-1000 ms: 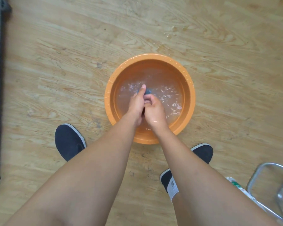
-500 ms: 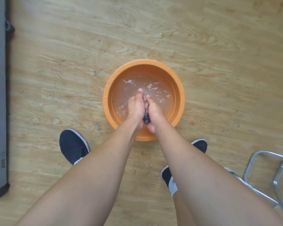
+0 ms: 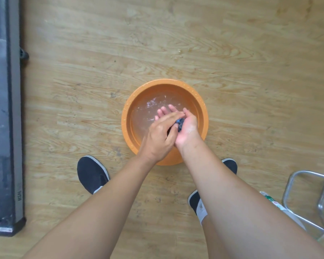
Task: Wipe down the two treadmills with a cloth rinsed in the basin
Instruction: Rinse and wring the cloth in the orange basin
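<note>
Left hand (image 3: pixel 158 136): was laid knuckles-up across the right palm, with the fingers bent over the cloth and the thumb tucked against it, so that the cloth was gripped.
Right hand (image 3: pixel 187 126): was turned palm-up underneath, with the fingers straight and pointed toward the far side of the basin. The cloth was carried in the palm, not clasped.
Cloth (image 3: pixel 180 123): a dark blue wad was pressed between the two hands above the water. Only a short strip was seen, its long axis running roughly from the far side toward the person. The rest was hidden by the left hand.
Basin (image 3: pixel 125 116): orange and round, it was set on the floor just ahead of the feet. Its near rim was partly covered by both wrists.
Water (image 3: pixel 144 116): was held shallow in the basin, and ripples were seen at the far left.
Treadmill (image 3: pixel 5 109): a grey and black deck was laid lengthwise along the left edge, well apart from the basin.
Floor (image 3: pixel 232 53): was laid in pale wood-grain planks.
Shoes (image 3: pixel 92 176): dark, one was placed on either side of the forearms.
Metal frame (image 3: pixel 297 173): was seen at the lower right, with a green-labelled bottle (image 3: pixel 271 200) just beside it.
</note>
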`<action>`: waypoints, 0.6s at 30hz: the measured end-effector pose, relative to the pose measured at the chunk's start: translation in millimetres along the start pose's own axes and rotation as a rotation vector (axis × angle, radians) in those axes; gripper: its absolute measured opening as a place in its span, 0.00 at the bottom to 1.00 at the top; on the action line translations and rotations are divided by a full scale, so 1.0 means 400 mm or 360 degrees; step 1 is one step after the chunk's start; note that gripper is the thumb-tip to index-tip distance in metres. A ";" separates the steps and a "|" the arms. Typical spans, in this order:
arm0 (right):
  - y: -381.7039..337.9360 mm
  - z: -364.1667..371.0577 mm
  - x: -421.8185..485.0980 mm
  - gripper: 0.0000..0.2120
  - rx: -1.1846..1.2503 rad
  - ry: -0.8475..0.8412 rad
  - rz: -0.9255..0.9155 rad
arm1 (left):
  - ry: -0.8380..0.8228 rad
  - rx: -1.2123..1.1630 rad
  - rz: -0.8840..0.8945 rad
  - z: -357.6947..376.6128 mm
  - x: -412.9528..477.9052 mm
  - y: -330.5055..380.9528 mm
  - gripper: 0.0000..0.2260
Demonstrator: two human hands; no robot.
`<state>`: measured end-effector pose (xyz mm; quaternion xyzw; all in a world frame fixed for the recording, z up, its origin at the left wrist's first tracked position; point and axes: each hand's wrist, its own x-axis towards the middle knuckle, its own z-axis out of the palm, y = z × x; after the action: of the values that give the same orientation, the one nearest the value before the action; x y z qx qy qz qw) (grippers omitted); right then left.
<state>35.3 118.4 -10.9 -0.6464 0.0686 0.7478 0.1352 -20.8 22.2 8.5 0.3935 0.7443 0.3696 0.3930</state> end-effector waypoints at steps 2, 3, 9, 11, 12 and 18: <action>-0.018 -0.009 -0.003 0.22 -0.0027 0.0091 -0.0046 | 0.0032 0.0051 0.0021 0.002 -0.019 0.002 0.18; -0.018 -0.013 -0.002 0.21 -0.0084 0.0122 -0.0044 | 0.0089 0.0061 0.0006 0.009 -0.024 0.000 0.18; 0.051 -0.008 -0.018 0.17 -0.0574 0.0180 -0.0162 | 0.0425 0.0404 -0.0174 0.023 -0.035 -0.009 0.09; 0.035 -0.014 -0.017 0.20 -0.0678 0.0260 -0.0276 | 0.0298 0.0373 -0.0194 0.020 -0.041 -0.016 0.13; 0.025 -0.019 -0.010 0.21 -0.0801 0.0278 -0.0322 | 0.0238 0.0139 -0.0274 0.015 -0.044 -0.015 0.16; 0.030 0.007 0.022 0.17 -0.1616 0.0369 -0.0611 | 0.0865 -0.0724 -0.0981 -0.050 -0.037 -0.034 0.18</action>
<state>28.1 108.7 -20.1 -0.7093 -0.4051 0.5728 -0.0679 -36.6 -1.2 9.5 -0.0529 0.8026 0.4791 0.3516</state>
